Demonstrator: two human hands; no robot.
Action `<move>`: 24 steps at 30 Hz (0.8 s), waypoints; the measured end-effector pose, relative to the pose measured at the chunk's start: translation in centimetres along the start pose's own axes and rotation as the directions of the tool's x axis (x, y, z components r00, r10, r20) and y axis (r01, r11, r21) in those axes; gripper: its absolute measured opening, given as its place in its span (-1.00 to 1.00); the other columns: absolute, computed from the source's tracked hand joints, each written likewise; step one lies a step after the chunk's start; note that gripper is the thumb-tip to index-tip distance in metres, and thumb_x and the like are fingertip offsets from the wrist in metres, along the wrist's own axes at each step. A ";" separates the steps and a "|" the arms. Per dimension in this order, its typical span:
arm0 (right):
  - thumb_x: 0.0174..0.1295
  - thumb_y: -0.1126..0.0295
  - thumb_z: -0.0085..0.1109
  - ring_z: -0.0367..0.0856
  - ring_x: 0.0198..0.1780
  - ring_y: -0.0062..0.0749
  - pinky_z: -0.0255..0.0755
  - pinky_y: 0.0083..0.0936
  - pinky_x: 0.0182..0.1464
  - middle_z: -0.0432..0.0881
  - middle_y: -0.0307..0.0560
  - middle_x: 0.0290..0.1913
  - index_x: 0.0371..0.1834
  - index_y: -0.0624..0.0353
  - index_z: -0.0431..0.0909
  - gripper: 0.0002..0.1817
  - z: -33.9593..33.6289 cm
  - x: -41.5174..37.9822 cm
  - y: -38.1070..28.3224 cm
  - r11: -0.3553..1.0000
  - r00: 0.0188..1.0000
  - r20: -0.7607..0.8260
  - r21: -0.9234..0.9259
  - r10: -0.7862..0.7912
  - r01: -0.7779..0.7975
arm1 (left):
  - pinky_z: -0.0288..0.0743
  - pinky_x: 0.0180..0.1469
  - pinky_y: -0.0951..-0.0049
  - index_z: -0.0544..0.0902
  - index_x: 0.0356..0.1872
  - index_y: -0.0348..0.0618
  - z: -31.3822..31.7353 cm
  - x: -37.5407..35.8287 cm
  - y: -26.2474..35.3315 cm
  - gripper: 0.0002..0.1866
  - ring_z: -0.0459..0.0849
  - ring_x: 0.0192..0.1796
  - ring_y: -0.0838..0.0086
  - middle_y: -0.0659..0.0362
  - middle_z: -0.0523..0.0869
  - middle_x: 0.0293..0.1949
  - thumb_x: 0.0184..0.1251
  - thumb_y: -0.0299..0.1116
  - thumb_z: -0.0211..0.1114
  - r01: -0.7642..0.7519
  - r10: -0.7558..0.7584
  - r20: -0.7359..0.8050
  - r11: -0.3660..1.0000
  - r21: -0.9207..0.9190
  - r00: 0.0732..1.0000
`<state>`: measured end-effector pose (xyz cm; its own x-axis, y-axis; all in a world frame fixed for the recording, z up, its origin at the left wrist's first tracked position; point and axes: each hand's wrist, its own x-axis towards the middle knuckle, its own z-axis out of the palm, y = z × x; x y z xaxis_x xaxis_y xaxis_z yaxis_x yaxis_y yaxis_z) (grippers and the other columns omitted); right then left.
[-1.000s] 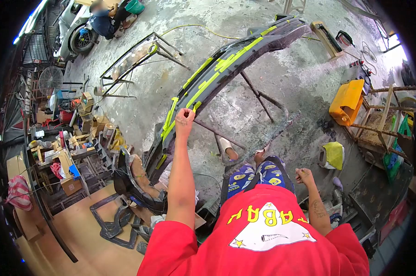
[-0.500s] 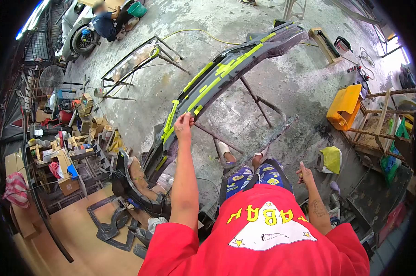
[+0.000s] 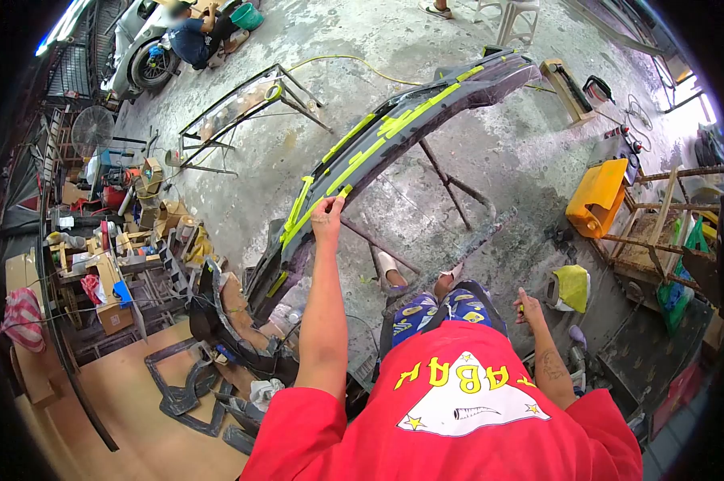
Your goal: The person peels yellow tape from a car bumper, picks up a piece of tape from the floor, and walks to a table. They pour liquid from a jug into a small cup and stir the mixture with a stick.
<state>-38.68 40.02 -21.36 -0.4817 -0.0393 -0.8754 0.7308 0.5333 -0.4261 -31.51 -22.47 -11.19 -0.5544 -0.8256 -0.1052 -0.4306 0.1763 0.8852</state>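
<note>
A long dark car bumper [image 3: 426,120] lies across a metal stand [image 3: 450,180], with strips of yellow-green masking tape [image 3: 360,162] along its length. At its near edge, the fingertips of my left hand [image 3: 327,218] are pinched together at the end of a short tape strip [image 3: 345,191]. The strip's far end is on the bumper; its near end is partly hidden by my fingers. My right hand [image 3: 530,309] is held low at my right side, away from the bumper, with its fingers curled. A small yellowish bit shows at those fingers, too small to name.
Another metal stand [image 3: 250,112] is beyond the bumper. Boxes and scrap parts [image 3: 113,280] crowd the left. A yellow-orange panel [image 3: 598,198] leans at the right near a yellow-green bag [image 3: 570,289]. A co-worker [image 3: 193,38] sits by a car wheel [image 3: 151,66].
My left hand has moved slightly right, up to the short tape strip. My right index finger, stretched out before, is now more curled. A person's foot at the top shows more fully.
</note>
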 end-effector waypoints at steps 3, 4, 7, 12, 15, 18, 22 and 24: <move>0.44 -0.24 0.09 0.49 -0.59 -0.54 0.64 -0.42 -0.54 0.52 -0.28 -0.49 -0.19 0.17 0.69 -0.39 -0.5 1.0 0.4 1.000 1.000 0.003 -0.025 -0.018 0.018 | 0.48 -0.15 0.45 0.79 -0.16 -0.31 0.1 0.2 -0.5 -0.64 0.60 -0.27 0.54 0.26 0.73 -0.36 0.36 -0.13 0.47 0.048 -0.047 0.017 0.996 -0.074 0.999; 0.44 -0.13 0.07 0.51 -0.54 -0.54 0.61 -0.43 -0.54 0.54 -0.28 -0.45 -0.20 0.14 0.69 -0.49 -0.7 1.1 0.6 1.000 0.999 0.018 0.013 -0.028 0.028 | 0.47 -0.15 0.45 0.78 -0.15 -0.32 0.0 0.0 -0.3 -0.63 0.59 -0.26 0.54 0.26 0.73 -0.35 0.37 -0.13 0.47 0.057 -0.055 0.025 0.996 -0.072 0.998; 0.45 0.04 0.01 0.54 -0.48 -0.55 0.59 -0.45 -0.52 0.58 -0.27 -0.38 -0.17 0.12 0.68 -0.61 -1.3 1.7 1.0 0.998 0.998 0.029 0.024 -0.064 0.063 | 0.45 -0.17 0.46 0.77 -0.15 -0.32 0.0 -0.3 -0.2 -0.63 0.56 -0.27 0.55 0.28 0.71 -0.34 0.37 -0.14 0.47 0.047 -0.044 0.036 0.996 -0.082 0.998; 0.46 0.19 0.00 0.57 -0.42 -0.54 0.61 -0.48 -0.46 0.65 -0.24 -0.32 -0.05 0.16 0.66 -0.69 -1.8 3.5 2.0 0.983 0.985 -0.030 -0.070 -0.171 0.169 | 0.39 -0.22 0.50 0.77 -0.14 -0.31 0.0 -0.6 -0.1 -0.65 0.50 -0.30 0.61 0.33 0.65 -0.38 0.38 -0.16 0.47 0.036 -0.028 0.057 0.987 -0.155 0.998; 0.41 0.26 0.21 0.67 -0.22 -0.55 0.68 -0.48 -0.36 0.72 -0.22 -0.17 0.12 0.16 0.59 -0.68 -2.6 4.3 2.3 0.958 0.971 0.020 -0.162 -0.238 0.238 | 0.36 -0.15 0.58 0.77 -0.15 -0.26 -0.1 -0.9 0.2 -0.72 0.50 -0.25 0.67 0.39 0.63 -0.33 0.38 -0.21 0.49 0.068 -0.054 0.078 0.980 -0.188 0.995; 0.32 0.39 0.35 0.70 -0.22 -0.54 0.64 -0.52 -0.36 0.75 -0.17 -0.18 0.13 0.21 0.56 -0.65 -3.0 4.7 2.2 0.952 0.956 0.041 -0.086 -0.292 0.294 | 0.38 -0.10 0.58 0.77 -0.15 -0.25 0.0 -0.8 -0.1 -0.74 0.52 -0.22 0.66 0.37 0.66 -0.30 0.39 -0.23 0.49 0.074 -0.061 0.076 0.980 -0.186 0.995; 0.22 0.43 0.46 0.65 -0.47 -0.50 0.57 -0.52 -0.41 0.75 -0.10 -0.34 -0.10 0.33 0.65 -0.73 -3.1 5.3 2.0 0.929 0.930 0.019 -0.034 -0.367 0.367 | 0.41 -0.10 0.57 0.77 -0.12 -0.27 -0.2 -0.9 0.0 -0.73 0.56 -0.21 0.65 0.35 0.69 -0.29 0.40 -0.24 0.47 0.084 -0.067 0.079 0.967 -0.240 0.995; 0.17 0.43 0.51 0.66 -0.46 -0.50 0.57 -0.53 -0.40 0.75 -0.09 -0.35 -0.15 0.36 0.66 -0.72 -3.9 5.2 1.8 0.927 0.926 0.035 -0.006 -0.375 0.376 | 0.43 -0.08 0.56 0.75 -0.09 -0.30 -0.5 -1.5 0.1 -0.73 0.58 -0.19 0.64 0.33 0.71 -0.26 0.42 -0.26 0.45 0.088 -0.058 0.099 0.938 -0.334 0.993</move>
<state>-41.73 44.07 -25.79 -0.7038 -0.2659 -0.6588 0.4933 0.4843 -0.7225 -30.31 -21.47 -10.71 -0.5965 -0.7770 -0.2009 -0.2150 -0.0865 0.9728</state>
